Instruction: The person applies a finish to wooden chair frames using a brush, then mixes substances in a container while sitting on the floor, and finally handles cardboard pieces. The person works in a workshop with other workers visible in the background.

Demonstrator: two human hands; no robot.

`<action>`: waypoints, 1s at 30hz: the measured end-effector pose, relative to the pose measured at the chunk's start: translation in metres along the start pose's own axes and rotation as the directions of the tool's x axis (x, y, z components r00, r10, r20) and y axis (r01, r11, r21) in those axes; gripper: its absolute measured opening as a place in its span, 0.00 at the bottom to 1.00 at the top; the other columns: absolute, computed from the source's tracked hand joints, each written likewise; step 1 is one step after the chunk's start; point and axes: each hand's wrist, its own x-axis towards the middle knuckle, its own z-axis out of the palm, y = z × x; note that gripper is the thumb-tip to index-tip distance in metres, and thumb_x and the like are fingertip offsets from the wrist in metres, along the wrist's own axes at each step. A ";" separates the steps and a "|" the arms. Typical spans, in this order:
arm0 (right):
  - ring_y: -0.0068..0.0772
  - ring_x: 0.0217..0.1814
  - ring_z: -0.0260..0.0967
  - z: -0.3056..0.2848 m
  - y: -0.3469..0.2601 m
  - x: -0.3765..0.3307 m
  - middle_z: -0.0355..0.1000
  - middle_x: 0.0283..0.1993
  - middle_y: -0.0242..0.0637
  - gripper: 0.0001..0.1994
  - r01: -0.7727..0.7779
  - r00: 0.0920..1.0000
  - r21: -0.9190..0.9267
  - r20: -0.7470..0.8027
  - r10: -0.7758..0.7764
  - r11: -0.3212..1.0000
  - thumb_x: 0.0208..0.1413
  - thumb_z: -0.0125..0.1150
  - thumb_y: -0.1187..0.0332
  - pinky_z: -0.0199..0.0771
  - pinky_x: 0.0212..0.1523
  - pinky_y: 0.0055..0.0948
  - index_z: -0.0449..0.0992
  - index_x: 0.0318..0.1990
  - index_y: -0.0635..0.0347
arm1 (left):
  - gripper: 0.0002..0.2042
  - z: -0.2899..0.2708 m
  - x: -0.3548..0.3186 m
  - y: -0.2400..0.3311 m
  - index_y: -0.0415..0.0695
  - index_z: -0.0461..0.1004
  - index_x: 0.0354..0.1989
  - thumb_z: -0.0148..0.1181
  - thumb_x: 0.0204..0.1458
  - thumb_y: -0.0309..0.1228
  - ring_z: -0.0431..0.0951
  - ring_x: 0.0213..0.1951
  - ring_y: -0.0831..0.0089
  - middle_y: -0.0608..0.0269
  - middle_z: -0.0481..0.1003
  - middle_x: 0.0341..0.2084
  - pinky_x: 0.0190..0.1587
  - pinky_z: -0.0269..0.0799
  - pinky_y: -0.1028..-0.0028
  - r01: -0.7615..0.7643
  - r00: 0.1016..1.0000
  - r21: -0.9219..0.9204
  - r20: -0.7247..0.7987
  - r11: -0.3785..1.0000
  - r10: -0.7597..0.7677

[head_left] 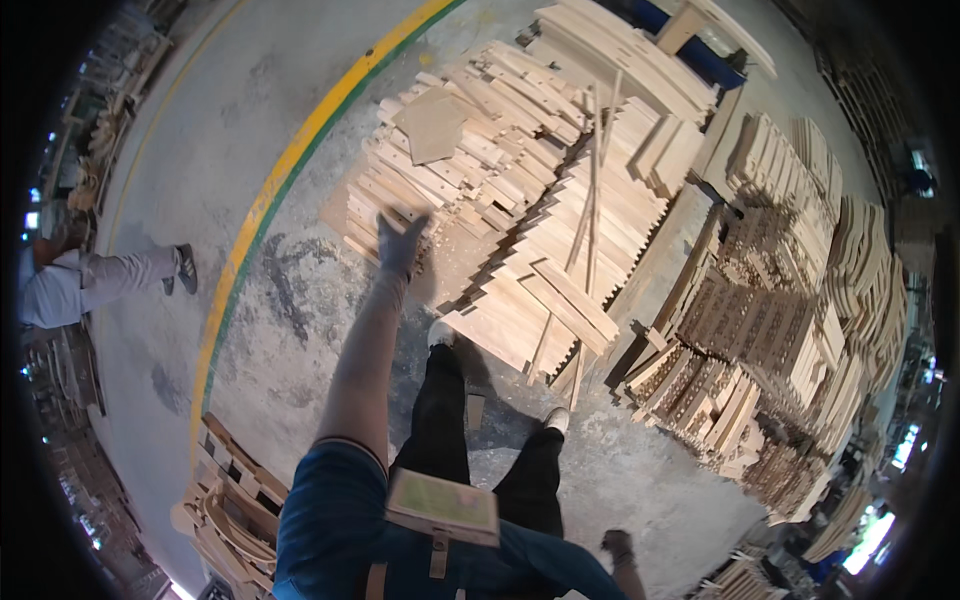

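Observation:
My left hand (400, 243), in a grey glove, reaches out over the near left edge of a pile of short wooden pieces (470, 150). Its fingers are spread and nothing shows in them; whether they touch the wood I cannot tell. On top of that pile lies a flat angular board (432, 127). Close by on the right is a layered stack of pale planks (560, 250), with loose strips (592, 190) lying across it. My right hand (618, 546), in a dark glove, hangs low at my side, fingers curled in, with nothing visible in them.
Further right stand stacks of curved and drilled wooden parts (750, 310). Wooden frames (235, 500) are at lower left. A yellow and green line (270, 190) crosses the concrete floor; beyond it a person (90, 280) stands. A small block (475, 411) lies between my feet.

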 end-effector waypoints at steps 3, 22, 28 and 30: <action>0.32 0.28 0.73 -0.022 -0.120 0.023 0.74 0.27 0.39 0.09 -0.544 0.800 0.811 0.422 0.427 0.216 0.41 0.57 0.65 0.73 0.28 0.31 0.77 0.29 0.61 | 0.52 0.021 0.090 0.043 0.31 0.44 0.60 0.66 0.34 0.51 0.54 0.59 0.51 0.36 0.52 0.57 0.59 0.52 0.67 -0.129 0.991 0.009 0.020 0.992 0.129; 0.37 0.35 0.72 -0.106 -0.240 0.053 0.72 0.37 0.46 0.18 -0.439 0.582 0.763 0.644 0.497 -0.474 0.49 0.56 0.66 0.76 0.36 0.32 0.70 0.42 0.72 | 0.18 0.152 0.293 0.043 0.43 0.69 0.47 0.49 0.51 0.39 0.73 0.41 0.70 0.65 0.74 0.39 0.47 0.67 0.71 -0.119 0.852 -0.110 0.499 0.987 0.158; 0.30 0.32 0.72 -0.056 -0.237 0.020 0.73 0.33 0.39 0.18 -0.347 0.632 0.806 0.579 0.515 -0.479 0.45 0.59 0.62 0.75 0.30 0.28 0.73 0.41 0.65 | 0.18 0.105 0.171 0.027 0.43 0.68 0.49 0.53 0.48 0.33 0.73 0.43 0.59 0.52 0.72 0.41 0.44 0.69 0.67 -0.824 0.551 0.270 0.585 0.498 0.596; 0.31 0.31 0.72 -0.030 -0.243 -0.006 0.73 0.33 0.39 0.17 -0.234 0.643 0.799 0.554 0.528 -0.554 0.45 0.59 0.63 0.75 0.29 0.29 0.73 0.41 0.64 | 0.19 0.106 0.087 0.031 0.43 0.67 0.49 0.52 0.48 0.33 0.73 0.43 0.59 0.52 0.72 0.42 0.44 0.69 0.66 -0.649 0.617 0.144 0.673 0.747 0.407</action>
